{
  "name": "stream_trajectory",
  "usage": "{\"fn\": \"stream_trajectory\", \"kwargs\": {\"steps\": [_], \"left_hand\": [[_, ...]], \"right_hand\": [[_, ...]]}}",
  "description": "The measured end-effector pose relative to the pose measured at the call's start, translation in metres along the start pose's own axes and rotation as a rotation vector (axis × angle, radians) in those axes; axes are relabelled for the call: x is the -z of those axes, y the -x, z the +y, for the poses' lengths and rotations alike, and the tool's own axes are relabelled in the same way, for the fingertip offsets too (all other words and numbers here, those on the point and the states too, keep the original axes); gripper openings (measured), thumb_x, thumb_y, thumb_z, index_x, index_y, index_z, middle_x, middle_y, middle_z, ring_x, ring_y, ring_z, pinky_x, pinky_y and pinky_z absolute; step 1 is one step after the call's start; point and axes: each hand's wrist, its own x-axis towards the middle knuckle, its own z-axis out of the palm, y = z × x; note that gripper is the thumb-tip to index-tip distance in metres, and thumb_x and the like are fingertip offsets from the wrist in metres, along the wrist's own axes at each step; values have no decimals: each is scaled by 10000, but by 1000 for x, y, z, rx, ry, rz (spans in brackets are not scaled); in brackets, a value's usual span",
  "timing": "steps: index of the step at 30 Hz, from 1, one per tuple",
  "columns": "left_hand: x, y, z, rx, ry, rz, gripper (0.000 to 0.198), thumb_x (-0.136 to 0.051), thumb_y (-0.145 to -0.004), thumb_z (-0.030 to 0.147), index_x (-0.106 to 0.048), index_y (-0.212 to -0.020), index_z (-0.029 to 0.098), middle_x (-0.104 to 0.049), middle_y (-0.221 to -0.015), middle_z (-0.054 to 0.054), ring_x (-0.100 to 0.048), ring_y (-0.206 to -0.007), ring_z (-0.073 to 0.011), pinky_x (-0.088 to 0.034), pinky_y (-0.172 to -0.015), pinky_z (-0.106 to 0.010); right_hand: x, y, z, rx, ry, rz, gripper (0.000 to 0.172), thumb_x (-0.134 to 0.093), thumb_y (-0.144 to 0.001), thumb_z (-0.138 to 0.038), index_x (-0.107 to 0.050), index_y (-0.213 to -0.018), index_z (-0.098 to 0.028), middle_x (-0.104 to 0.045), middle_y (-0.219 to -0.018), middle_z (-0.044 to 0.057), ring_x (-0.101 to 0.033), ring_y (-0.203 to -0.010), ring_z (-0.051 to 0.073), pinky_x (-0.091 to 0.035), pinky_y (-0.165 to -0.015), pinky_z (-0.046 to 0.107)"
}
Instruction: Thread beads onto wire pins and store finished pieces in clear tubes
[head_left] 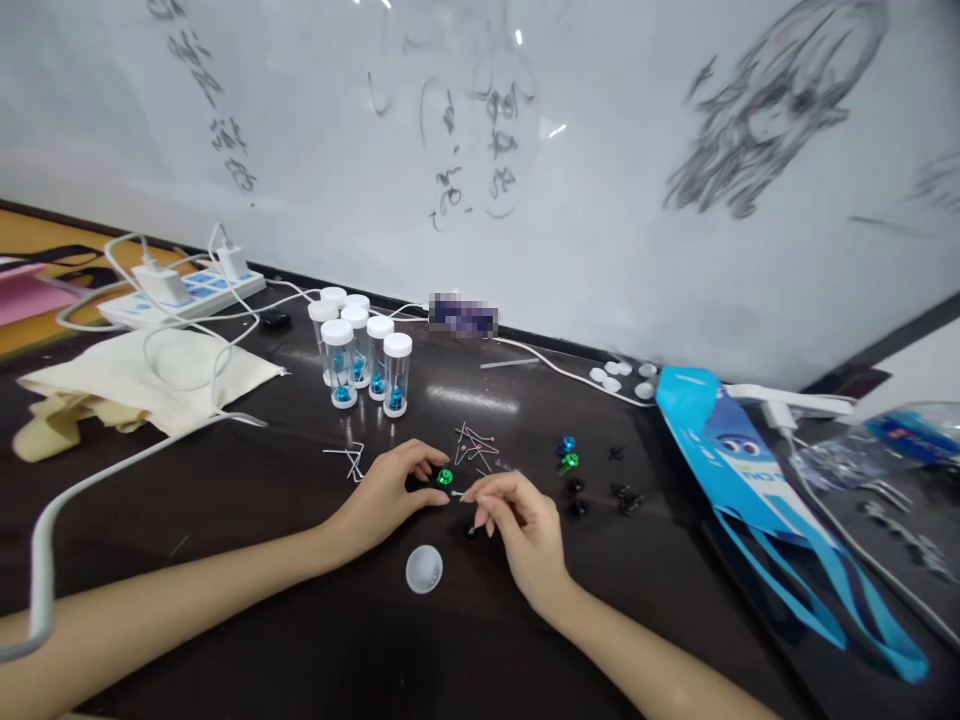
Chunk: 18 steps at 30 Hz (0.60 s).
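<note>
My left hand (397,487) is beside a small green part (445,477), its thumb and fingers apart around it; contact is hard to make out. My right hand (523,520) is closed in a pinch on a thin metal pin (458,494), whose tip points toward the green part. Just below the right fingertips lies a small black part (471,532). A round translucent cup (424,569) stands nearer to me, between the forearms. Beyond the hands is a loose pile of metal pins (475,447), and left of my left hand lie several bent ones (352,460).
Clear tubes with white caps (397,376) stand at the back left, near a beige cloth (161,372) and a power strip (199,293). On the right are blue and green parts (568,460), black parts (628,499), white caps (612,384), a blue bag (731,440) and cables.
</note>
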Motion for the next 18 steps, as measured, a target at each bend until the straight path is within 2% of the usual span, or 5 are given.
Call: {"fn": "stream_trajectory", "kwargs": {"steps": [4, 10, 14, 18], "left_hand": [[-3, -6, 1, -16, -21, -20, 180, -723, -763, 235, -676, -930, 191, -654, -879, -23, -595, -790, -191, -494, -753, -331], [-7, -12, 1, -12, 168, -56, 72, -694, -795, 213, -661, -840, 167, -668, -851, -31, -633, -827, -202, -501, -790, -330], [-8, -12, 3, -12, 300, -68, 77, -650, -848, 210, -593, -850, 157, -703, -936, -64, -668, -909, -208, -517, -839, -333], [-9, -14, 2, 30, 517, -47, 133, -696, -821, 219, -587, -853, 149, -705, -928, -67, -667, -888, -206, -524, -837, -344]], "right_hand": [[-1, -2, 0, 25, -63, 40, 151, -559, -933, -237, -629, -824, -159, -687, -745, 26, -563, -530, 103, -477, -537, 248], [-2, -8, 0, 21, -112, 64, 146, -579, -932, -267, -620, -838, -163, -695, -753, 29, -602, -563, 120, -503, -562, 264], [2, -14, 2, 20, -147, 94, 156, -582, -933, -272, -620, -836, -156, -685, -737, 27, -603, -563, 120, -504, -556, 260], [10, -21, 8, 6, -193, 136, 142, -585, -931, -270, -617, -845, -162, -686, -744, 23, -604, -562, 118, -503, -540, 249]]}}
